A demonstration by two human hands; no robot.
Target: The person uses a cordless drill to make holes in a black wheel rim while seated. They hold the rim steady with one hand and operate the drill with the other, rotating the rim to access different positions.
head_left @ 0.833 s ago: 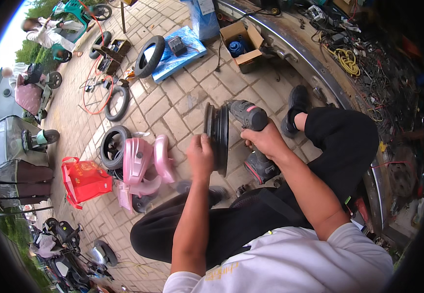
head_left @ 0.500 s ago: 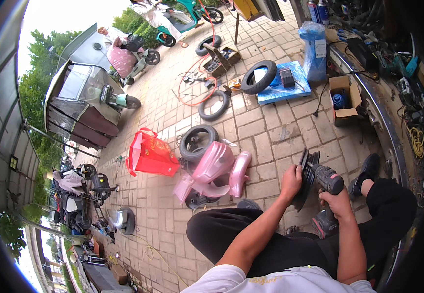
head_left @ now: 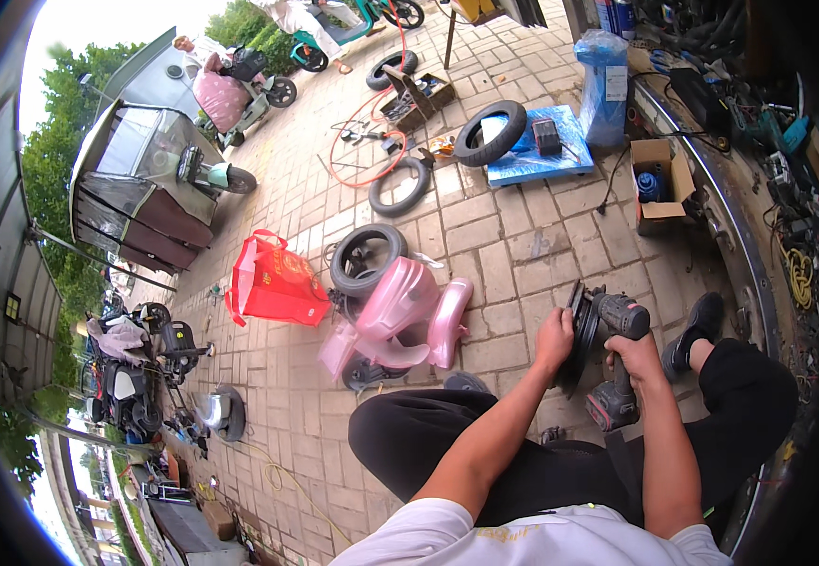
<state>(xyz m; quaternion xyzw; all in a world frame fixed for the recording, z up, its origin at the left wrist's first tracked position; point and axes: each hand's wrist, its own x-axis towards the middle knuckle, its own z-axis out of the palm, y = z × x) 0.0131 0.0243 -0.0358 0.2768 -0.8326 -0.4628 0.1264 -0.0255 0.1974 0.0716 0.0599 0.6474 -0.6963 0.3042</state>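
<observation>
My left hand (head_left: 553, 335) is closed round the near left side of a black wheel rim (head_left: 578, 344), which stands on edge, slightly tilted. My right hand (head_left: 632, 353) grips the handle of a cordless drill (head_left: 626, 318), a dark tool with a battery at its foot. The drill's nose meets the rim near its upper right; the exact point of contact is hidden. Under both hands are my bent legs in black trousers.
Pink body panels (head_left: 395, 292), a red bag (head_left: 277, 283) and loose tyres (head_left: 488, 134) lie around the paving (head_left: 513, 245). A cardboard box (head_left: 662, 198) stands by the cluttered metal edge at right. Two people are with scooters at the back, near a covered tricycle (head_left: 136, 189).
My view has swung up and left, so my hands and the rim sit lower and further right in the picture. Both hands keep their grips on rim and drill.
</observation>
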